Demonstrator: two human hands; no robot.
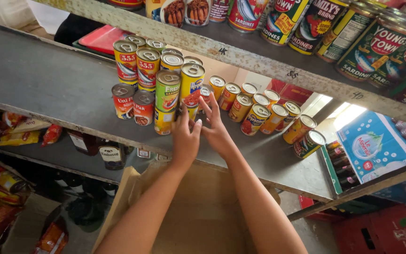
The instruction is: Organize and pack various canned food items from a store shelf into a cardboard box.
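Stacked red-and-yellow tins [165,89] on the grey shelf [48,80], blue-and-white carton [377,146] lower right, crinkled snack packets [19,131] lower left.

Stacked cans [165,84] stand left on a shelf [48,80], a row of cans [264,110] right, a cardboard box [203,211] below in front.

Grey shelf [48,80], worn painted front edge. Upper shelf [259,59]: row of large sardine cans [381,49], tilted in view. Red tray [102,38] at the back left. Lower shelf: dark bottles [113,154], yellow and red snack packets [22,134]. Brown cardboard box [203,211] below, open. Blue-and-white water carton [370,146] at right, beside small bottles [341,162]. Red crates [386,230] on the floor.
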